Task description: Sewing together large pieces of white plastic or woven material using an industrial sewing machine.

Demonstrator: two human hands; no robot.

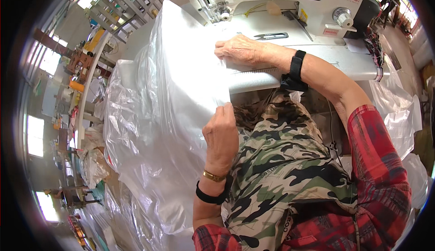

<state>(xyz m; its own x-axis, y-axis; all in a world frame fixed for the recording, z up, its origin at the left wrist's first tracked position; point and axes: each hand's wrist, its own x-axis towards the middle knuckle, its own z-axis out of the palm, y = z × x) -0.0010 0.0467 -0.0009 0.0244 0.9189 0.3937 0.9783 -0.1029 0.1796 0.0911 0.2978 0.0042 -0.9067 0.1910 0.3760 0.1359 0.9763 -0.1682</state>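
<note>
A large sheet of shiny white, translucent plastic-like material (181, 70) spreads over the left of the sewing table and hangs down beside my lap. My left hand (221, 135) pinches its right edge, just off the table's front. Farther up that same edge, my right hand (242, 49) is closed on the material, fingers bent and thumb hidden. Beyond it stands a white sewing machine (290, 13), its needle area (223, 13) a little behind and left of my right hand. A pair of thread snips (272, 36) lies on the machine bed.
A ruler strip (256, 71) runs along the table's front edge. Camouflage cloth (281, 156) covers my lap. More clear plastic (396, 110) hangs at the right, with a bundle of threads (375, 52) by the table end. A slatted rack (122, 6) stands at the far left.
</note>
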